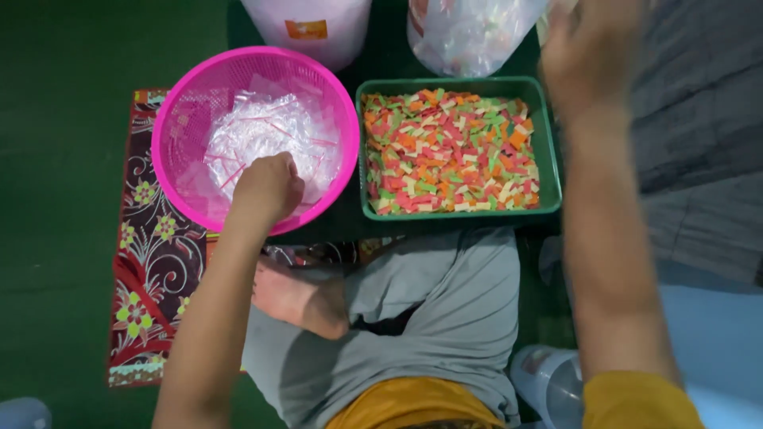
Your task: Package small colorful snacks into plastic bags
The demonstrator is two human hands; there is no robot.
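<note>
While the left hand [267, 189] curls knuckles-up over the near rim of the pink basket [179, 107], its fingers are bunched together among the clear plastic bags [266, 131] just beyond them; whether they pinch one cannot be told. Its forearm runs straight back toward the body. Raised and blurred, the right hand [590, 49] hangs past the far right corner of the one green tray [551, 167], fingers folded, grip unclear. Countless small coloured snack pieces [449, 151] fill that tray. Two large bags [469, 32] beyond both hands are cut off by the frame. A patterned mat [151, 262] lies under the left forearm.
</note>
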